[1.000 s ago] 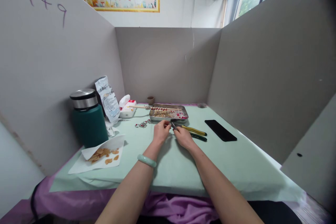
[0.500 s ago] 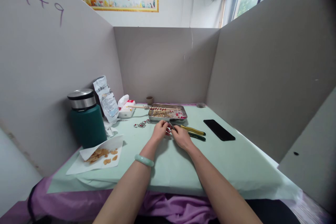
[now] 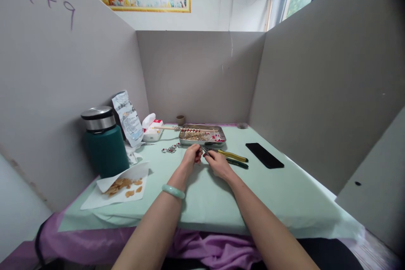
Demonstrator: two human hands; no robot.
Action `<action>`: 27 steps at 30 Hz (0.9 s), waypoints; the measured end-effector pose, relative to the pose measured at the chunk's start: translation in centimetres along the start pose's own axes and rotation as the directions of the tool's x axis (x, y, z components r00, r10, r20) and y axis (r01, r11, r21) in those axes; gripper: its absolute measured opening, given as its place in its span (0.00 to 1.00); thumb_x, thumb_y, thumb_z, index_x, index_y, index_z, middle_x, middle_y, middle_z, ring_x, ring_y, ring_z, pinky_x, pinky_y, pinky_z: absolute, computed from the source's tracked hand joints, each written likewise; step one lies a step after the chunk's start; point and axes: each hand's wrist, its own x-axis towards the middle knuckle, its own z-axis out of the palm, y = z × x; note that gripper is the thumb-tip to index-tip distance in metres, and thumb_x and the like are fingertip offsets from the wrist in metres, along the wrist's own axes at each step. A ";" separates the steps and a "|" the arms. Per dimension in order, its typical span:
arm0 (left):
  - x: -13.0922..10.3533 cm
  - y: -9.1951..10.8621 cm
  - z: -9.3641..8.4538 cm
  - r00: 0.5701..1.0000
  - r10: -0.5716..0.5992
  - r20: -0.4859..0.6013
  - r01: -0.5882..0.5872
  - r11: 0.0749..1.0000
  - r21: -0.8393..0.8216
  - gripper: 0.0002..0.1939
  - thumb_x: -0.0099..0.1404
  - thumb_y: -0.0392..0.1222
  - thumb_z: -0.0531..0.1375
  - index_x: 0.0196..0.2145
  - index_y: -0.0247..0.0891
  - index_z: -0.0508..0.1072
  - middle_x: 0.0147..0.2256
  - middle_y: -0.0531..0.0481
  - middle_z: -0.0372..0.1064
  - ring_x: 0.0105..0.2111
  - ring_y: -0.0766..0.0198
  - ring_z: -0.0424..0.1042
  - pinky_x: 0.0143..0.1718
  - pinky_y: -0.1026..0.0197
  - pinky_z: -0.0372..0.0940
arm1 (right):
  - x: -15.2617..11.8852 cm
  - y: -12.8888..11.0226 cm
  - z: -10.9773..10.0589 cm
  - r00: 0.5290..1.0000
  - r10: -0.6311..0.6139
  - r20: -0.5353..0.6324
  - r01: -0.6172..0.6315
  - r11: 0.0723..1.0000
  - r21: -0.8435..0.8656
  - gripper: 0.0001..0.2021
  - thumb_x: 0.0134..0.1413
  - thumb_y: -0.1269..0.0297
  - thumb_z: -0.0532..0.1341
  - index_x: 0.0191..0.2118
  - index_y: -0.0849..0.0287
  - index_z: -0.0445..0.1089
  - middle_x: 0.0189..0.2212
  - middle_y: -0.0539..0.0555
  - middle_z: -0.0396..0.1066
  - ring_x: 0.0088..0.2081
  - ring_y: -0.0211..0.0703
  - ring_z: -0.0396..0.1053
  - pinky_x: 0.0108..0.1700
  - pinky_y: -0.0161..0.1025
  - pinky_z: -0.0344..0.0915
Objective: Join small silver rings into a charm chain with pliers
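My left hand [image 3: 192, 155] is closed, its thumb and fingers pinched together over the mint-green cloth. Whatever is between those fingers is too small to make out. My right hand [image 3: 217, 163] is closed around a slim metal tool [image 3: 206, 151], whose narrow tip points up and left at the left fingertips. The rest of the tool is hidden in the palm. Just beyond the right hand show a yellow handle [image 3: 234, 155] and a dark green handle [image 3: 237, 163] of pliers. A chain with red beads [image 3: 171, 149] lies left of the left hand.
Behind the hands, a metal tray [image 3: 202, 144] holds small gold and red pieces, with a beaded stick [image 3: 171, 128] across it. A black phone [image 3: 265, 155] lies right. A green flask [image 3: 106, 152], tissue pack [image 3: 153, 134] and paper with chips [image 3: 95, 201] stand or lie left.
My left hand has turned slightly, its fingers curling tighter. The metal tool's tip has shifted a little left towards them. The view has tilted slightly; everything else stays put.
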 end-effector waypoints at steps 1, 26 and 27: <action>0.0 0.1 -0.1 1.000 -0.025 0.009 0.025 1.000 -0.018 0.08 0.53 0.42 0.54 0.23 0.38 0.58 0.16 0.60 0.53 0.11 0.76 0.45 0.13 0.69 0.44 | 0.0 -0.1 0.0 1.000 -0.007 0.004 0.007 1.000 0.017 0.12 0.54 0.61 0.50 0.30 0.59 0.68 0.25 0.50 0.67 0.28 0.38 0.62 0.30 0.32 0.52; -0.2 1.1 -1.9 0.860 -0.344 0.378 0.441 0.873 -0.210 0.10 0.58 0.41 0.51 0.21 0.37 0.55 0.16 0.60 0.40 0.12 0.74 0.38 0.11 0.71 0.37 | -0.5 0.0 -0.7 0.986 -0.149 0.076 0.148 0.989 0.014 0.09 0.55 0.63 0.51 0.32 0.58 0.66 0.22 0.46 0.63 0.25 0.35 0.57 0.29 0.32 0.51; -0.2 1.1 -2.0 0.852 -0.344 0.395 0.449 0.867 -0.215 0.10 0.58 0.41 0.51 0.21 0.37 0.55 0.16 0.60 0.40 0.12 0.74 0.39 0.11 0.71 0.37 | -0.5 0.0 -0.7 0.984 -0.163 0.075 0.163 0.987 0.009 0.08 0.55 0.63 0.51 0.32 0.58 0.66 0.22 0.46 0.63 0.25 0.35 0.57 0.29 0.32 0.51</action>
